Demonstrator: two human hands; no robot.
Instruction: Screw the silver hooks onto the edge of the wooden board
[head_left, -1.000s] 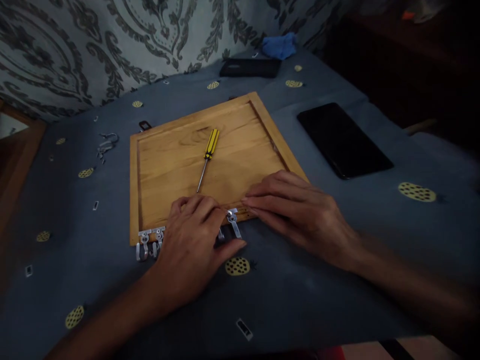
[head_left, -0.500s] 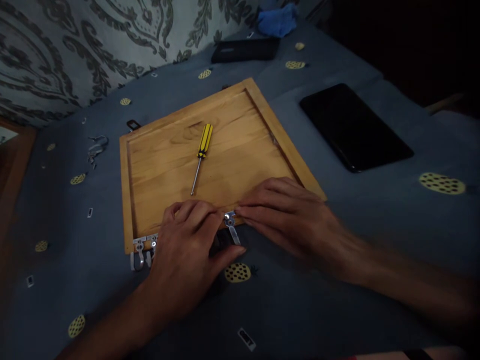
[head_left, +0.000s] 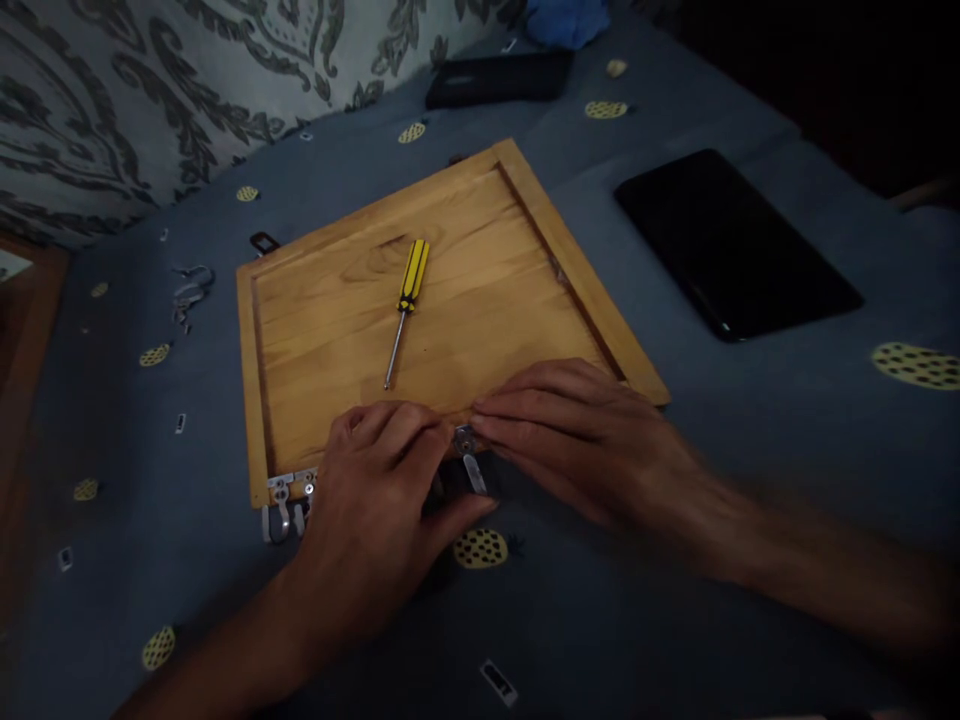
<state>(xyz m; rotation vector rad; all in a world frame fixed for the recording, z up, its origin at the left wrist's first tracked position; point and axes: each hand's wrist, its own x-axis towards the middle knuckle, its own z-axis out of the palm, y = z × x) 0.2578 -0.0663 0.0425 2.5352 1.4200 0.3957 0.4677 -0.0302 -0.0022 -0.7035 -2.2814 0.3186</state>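
A shallow framed wooden board [head_left: 442,335] lies on the cloth, and both hands meet at its near edge. Between them is a small metal hook [head_left: 471,468], its plate on the wooden rim and its arm hanging over the edge. My left hand [head_left: 382,490] is closed at the hook, with curled fingers by the plate and the thumb near the hook's lower tip. Pressed together, the fingertips of my right hand [head_left: 570,430] touch the plate from the right. More metal hooks [head_left: 281,497] sit along the rim at the left, partly covered by my left hand. A yellow-handled screwdriver [head_left: 409,290] rests on the board.
Loose metal hooks [head_left: 189,295] lie left of the board. To the right is a black phone-like slab [head_left: 735,245]. A black case [head_left: 499,80] and a blue cloth [head_left: 568,22] are at the back. A dark hanger loop [head_left: 263,243] sticks out beyond the board's far-left edge.
The view has shifted slightly. My fingertips have closed in a little around the hook's plate, so less of it shows. The screwdriver stays in place on the board.
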